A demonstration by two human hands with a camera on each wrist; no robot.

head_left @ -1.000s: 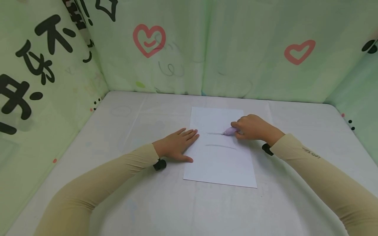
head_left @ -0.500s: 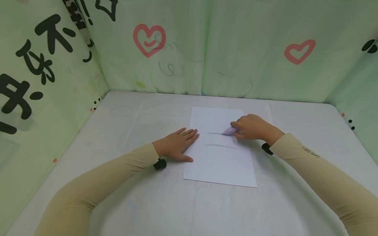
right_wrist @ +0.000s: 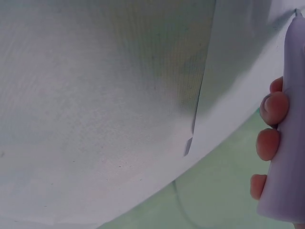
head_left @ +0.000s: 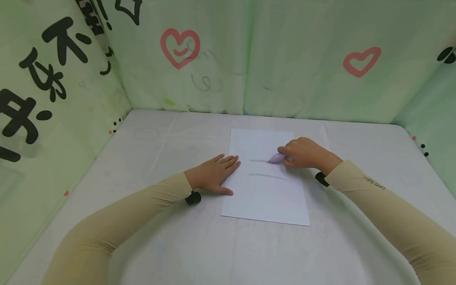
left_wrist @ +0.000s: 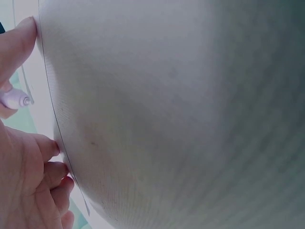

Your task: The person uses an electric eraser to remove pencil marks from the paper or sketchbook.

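Beige sleeves nearest, reaching in over white tabletop. Black device under left wrist. White paper sheet lies flat on tabletop, mid-view. Left hand: fingers extended, resting on sheet's left edge, grasping nothing. Faint gray lower line on sheet, slightly curved. Right hand: fingers curled round lilac pen, over sheet's right part; pen tilted, tip at right end of shorter upper line. Behind tabletop, pale green curtain with two red hearts.
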